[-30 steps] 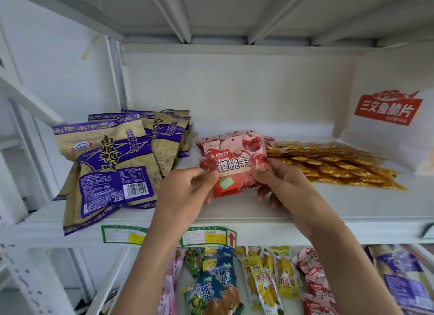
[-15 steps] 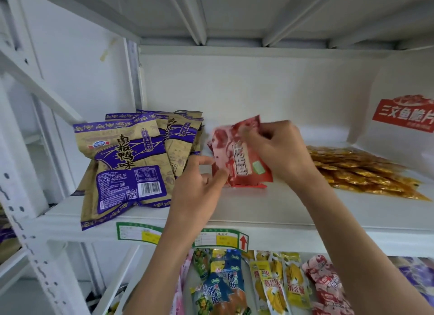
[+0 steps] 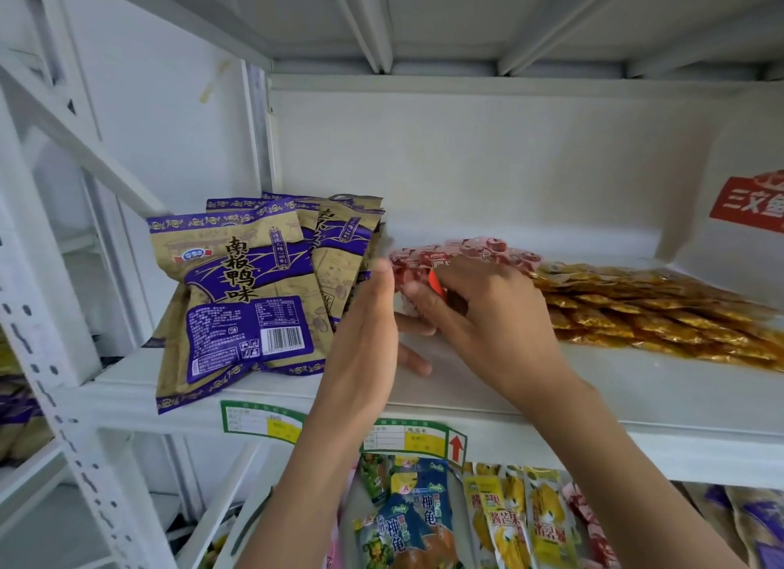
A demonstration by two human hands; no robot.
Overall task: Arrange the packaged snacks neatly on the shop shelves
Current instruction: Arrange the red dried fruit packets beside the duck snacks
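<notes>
Red glossy snack packet pinched in the right hand; left hand flat, fingers straight, beside it.

Even, bright, soft light fills the white shelf; shadows are faint. Left of it, uprights bow from wide-angle distortion. Hands above it look slightly blurred, perhaps from motion.

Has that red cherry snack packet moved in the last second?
Yes. The red packet, gripped by the right hand, went from the shelf's front edge back toward the red packets behind.
</notes>
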